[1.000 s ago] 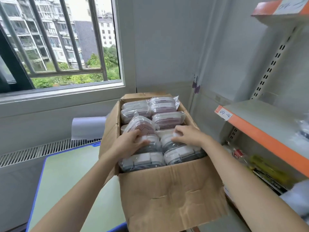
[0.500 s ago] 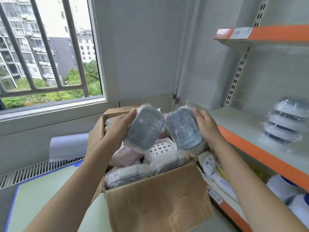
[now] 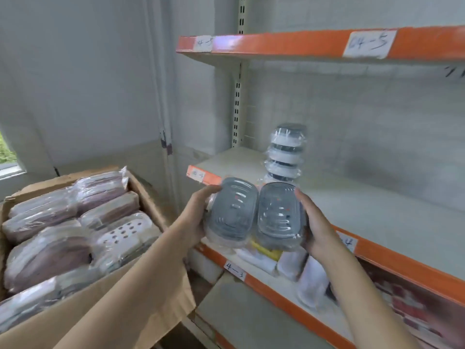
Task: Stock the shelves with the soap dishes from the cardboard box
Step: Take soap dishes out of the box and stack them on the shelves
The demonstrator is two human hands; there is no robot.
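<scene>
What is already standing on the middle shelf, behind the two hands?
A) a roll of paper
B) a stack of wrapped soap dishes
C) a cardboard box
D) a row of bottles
B: a stack of wrapped soap dishes stands upright on the shelf.

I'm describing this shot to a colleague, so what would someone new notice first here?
Two grey soap dishes in clear wrap, held side by side at centre: the left hand grips one, the right hand the other. Behind them a wrapped stack of dishes stands on the orange-edged shelf. The cardboard box at lower left is packed with more.
</scene>
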